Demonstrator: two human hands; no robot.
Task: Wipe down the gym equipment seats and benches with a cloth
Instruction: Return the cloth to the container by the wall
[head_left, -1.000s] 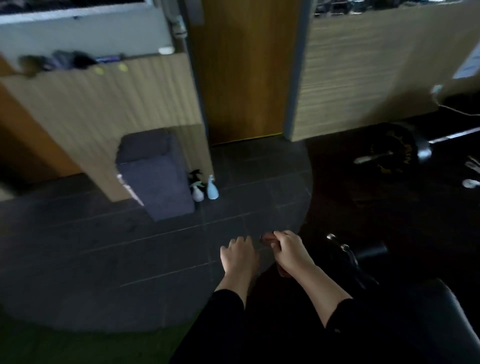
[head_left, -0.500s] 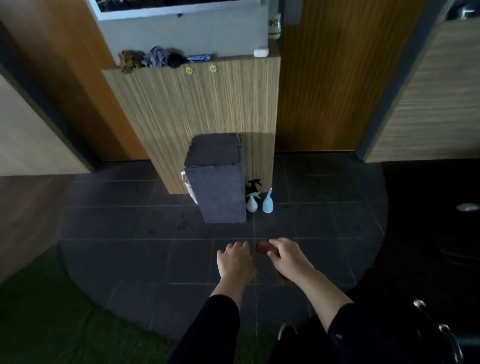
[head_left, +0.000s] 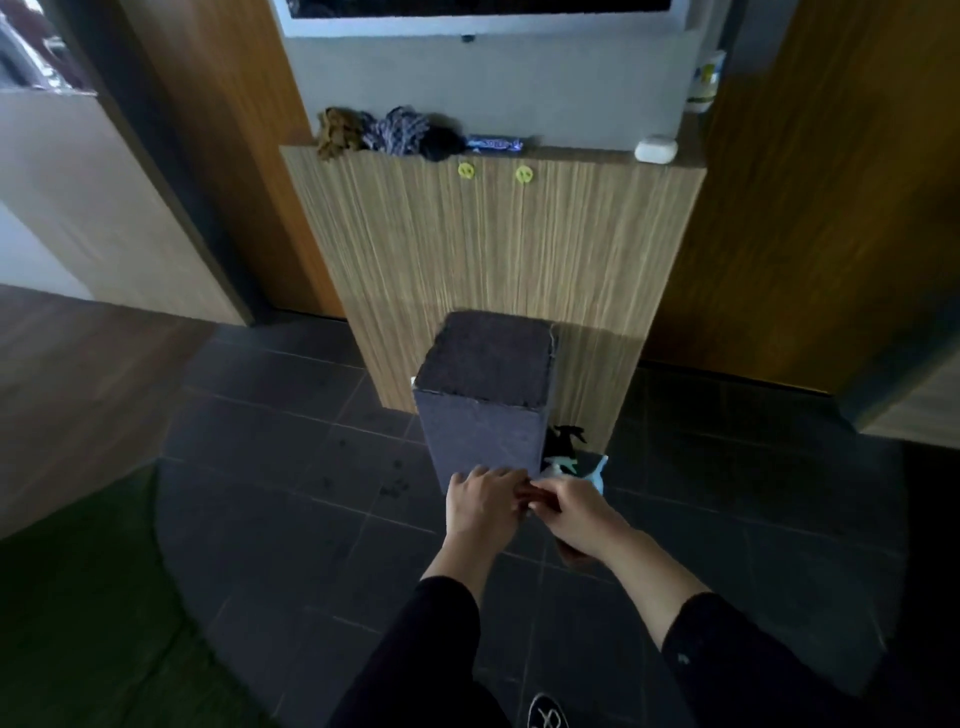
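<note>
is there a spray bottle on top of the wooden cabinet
No, the spray bottles stand on the tiled floor beside the grey box, at the foot of the wooden cabinet.

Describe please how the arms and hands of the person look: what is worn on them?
Both arms wear long black sleeves, pushed up so the forearms are bare: the left sleeve ends below the elbow, the right sleeve likewise. The left hand and right hand are bare: no gloves, and no watch, ring or bracelet shows.
</note>
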